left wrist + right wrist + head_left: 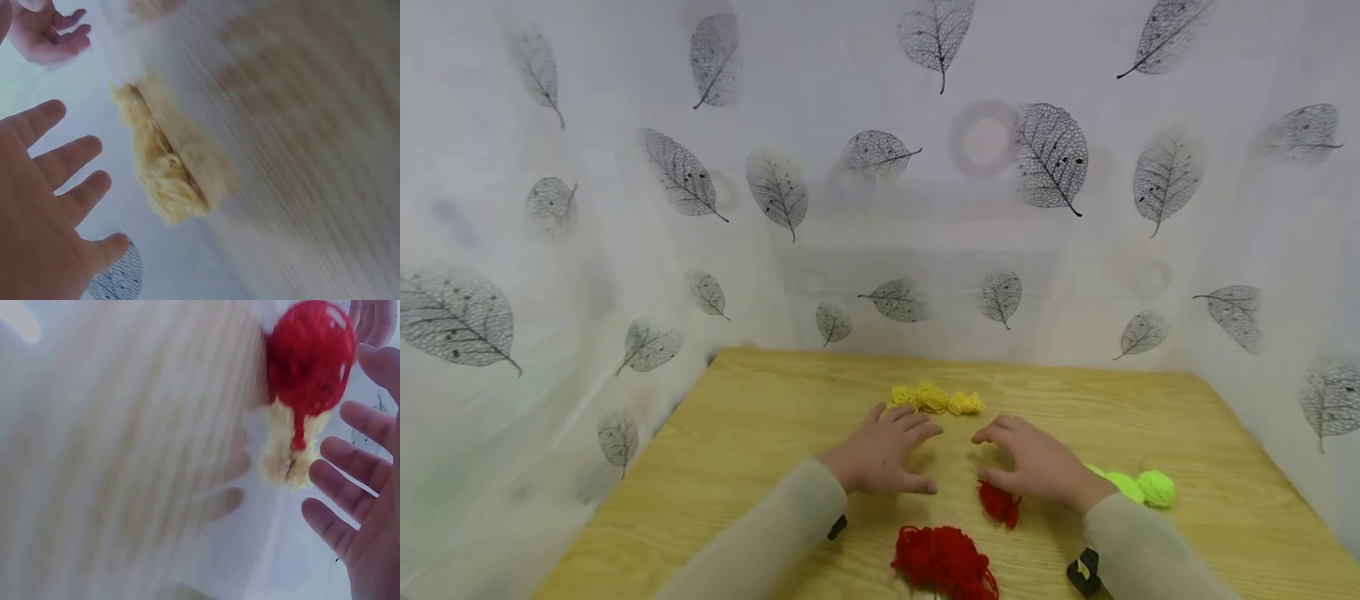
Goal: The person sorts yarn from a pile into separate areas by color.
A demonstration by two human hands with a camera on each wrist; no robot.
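My left hand (883, 454) hovers over the middle of the table with fingers spread, holding nothing. Just beyond its fingertips lies a row of yellow yarn bundles (934, 398), seen also as yellow yarn (164, 178) in the left wrist view. Facing it, my right hand (1037, 465) is held with loosely bent, empty fingers. Below its thumb is a small red yarn bundle (1000, 504), partly covered by that hand. A larger tangle of red yarn (942, 560) sits nearer to me, between the forearms. Red yarn (309, 359) shows near the right thumb in the right wrist view.
Bright green yarn balls (1156, 489) lie right of my right wrist, partly hidden behind it. The wooden table (760, 408) ends at a pale curtain (880, 217) with leaf prints, which runs around the back and both sides. A dark wrist device (1084, 572) hangs below the right sleeve.
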